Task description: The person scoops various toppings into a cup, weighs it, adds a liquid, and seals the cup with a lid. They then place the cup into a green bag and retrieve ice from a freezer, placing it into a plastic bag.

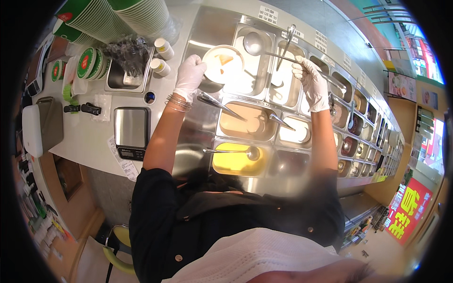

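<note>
My left hand point(191, 76), in a thin white glove, grips the rim of a round white bowl point(211, 65) that has orange pieces in it. In my gloved right hand point(311, 83) is the long handle of a steel ladle point(254, 44). The ladle's round head is just right of the bowl, over a steel pan of white liquid point(247, 83). Below the bowl lie a pan of beige liquid point(233, 123), a pan of white food point(290, 136) and a pan of yellow liquid point(230, 164), each with a steel utensil in it.
Many smaller steel food pans point(348, 145) run off to the right. On the left counter stand stacked paper bowls point(141, 17), small paper cups point(160, 67), a steel tub of dark plastic-wrapped items point(129, 56), round lids point(86, 63) and a digital scale point(131, 127).
</note>
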`<state>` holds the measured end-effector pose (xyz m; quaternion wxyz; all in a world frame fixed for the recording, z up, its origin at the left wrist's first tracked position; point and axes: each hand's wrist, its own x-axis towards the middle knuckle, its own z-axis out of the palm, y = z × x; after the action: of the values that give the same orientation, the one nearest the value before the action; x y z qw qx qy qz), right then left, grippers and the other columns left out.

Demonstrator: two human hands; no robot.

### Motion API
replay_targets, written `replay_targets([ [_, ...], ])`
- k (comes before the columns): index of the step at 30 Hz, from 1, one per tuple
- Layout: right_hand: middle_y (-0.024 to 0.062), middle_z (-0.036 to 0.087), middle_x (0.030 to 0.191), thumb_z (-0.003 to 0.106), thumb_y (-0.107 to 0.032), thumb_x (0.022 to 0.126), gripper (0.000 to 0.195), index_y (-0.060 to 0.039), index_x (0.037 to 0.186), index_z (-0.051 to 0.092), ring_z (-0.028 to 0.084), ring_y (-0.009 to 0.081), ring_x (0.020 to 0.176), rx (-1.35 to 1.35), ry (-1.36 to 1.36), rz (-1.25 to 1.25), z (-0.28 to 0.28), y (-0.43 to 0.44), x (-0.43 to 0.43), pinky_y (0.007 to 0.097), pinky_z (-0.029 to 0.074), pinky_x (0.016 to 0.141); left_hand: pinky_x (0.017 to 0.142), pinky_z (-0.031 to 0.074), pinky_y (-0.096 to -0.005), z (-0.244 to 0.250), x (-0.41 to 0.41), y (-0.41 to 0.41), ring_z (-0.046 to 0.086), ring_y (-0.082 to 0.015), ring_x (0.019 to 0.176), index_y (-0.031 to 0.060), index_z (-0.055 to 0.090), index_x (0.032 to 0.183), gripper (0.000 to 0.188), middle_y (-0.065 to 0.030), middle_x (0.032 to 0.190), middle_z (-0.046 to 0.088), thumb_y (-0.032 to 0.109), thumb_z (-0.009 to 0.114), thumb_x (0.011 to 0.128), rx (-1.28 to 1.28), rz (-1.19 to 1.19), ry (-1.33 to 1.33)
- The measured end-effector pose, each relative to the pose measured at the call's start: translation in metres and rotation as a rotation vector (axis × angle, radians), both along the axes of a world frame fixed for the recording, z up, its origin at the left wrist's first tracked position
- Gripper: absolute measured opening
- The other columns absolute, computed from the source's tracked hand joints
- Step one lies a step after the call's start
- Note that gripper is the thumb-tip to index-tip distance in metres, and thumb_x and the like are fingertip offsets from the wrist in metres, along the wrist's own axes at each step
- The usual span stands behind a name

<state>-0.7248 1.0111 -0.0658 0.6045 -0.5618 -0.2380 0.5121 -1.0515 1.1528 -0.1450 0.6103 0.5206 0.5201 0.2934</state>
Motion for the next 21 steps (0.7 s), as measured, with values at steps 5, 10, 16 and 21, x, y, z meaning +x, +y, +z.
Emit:
replay_targets([
  [5, 0.0064, 0.066, 0.086, 0.055, -0.024, 0.096, 0.032, 0.0013, 0.114, 0.063, 0.06, 0.0099, 0.07, -0.255, -0.222, 0.352, -0.045, 0.07, 0.039, 0.0222, 0.05, 0.064, 0.05, 0.039, -0.0233, 0.03, -0.055, -0.016, 0.049, -0.0067, 0.056, 0.0048, 0.05, 0.072, 0.014, 0.0015, 0.064, 0.05, 0.008, 0.059, 0.082, -0.072, 0.049, -0.069],
  [10, -0.0003, 0.063, 0.071, 0.063, -0.027, 0.092, 0.027, -0.0036, 0.102, 0.071, 0.054, 0.0057, 0.055, -0.487, -0.342, 0.592, -0.083, 0.152, 0.034, 0.0166, 0.04, 0.047, 0.055, 0.043, -0.02, 0.072, -0.132, -0.053, 0.047, -0.0021, 0.062, 0.007, 0.049, 0.073, 0.017, 0.0054, 0.068, 0.048, 0.005, 0.058, 0.088, -0.157, 0.211, -0.005],
  [16, -0.0028, 0.052, 0.058, 0.066, -0.022, 0.088, 0.021, -0.001, 0.089, 0.069, 0.036, 0.0028, 0.045, -0.586, -0.189, 0.515, -0.166, 0.219, 0.049, 0.0184, 0.022, 0.039, 0.057, 0.05, -0.0214, 0.07, -0.222, -0.094, 0.056, -0.0049, 0.065, 0.0071, 0.05, 0.075, 0.015, 0.0027, 0.072, 0.052, 0.005, 0.058, 0.088, -0.21, 0.47, 0.031],
  [21, 0.0042, 0.059, 0.069, 0.07, -0.02, 0.083, 0.022, -0.0007, 0.091, 0.063, 0.054, 0.0107, 0.051, -0.612, -0.192, 0.31, -0.211, 0.225, 0.062, 0.0197, 0.045, 0.044, 0.061, 0.054, -0.0239, 0.05, -0.276, -0.105, 0.058, -0.0083, 0.066, 0.0065, 0.051, 0.075, 0.014, 0.0008, 0.075, 0.055, 0.004, 0.057, 0.087, -0.202, 0.615, 0.072],
])
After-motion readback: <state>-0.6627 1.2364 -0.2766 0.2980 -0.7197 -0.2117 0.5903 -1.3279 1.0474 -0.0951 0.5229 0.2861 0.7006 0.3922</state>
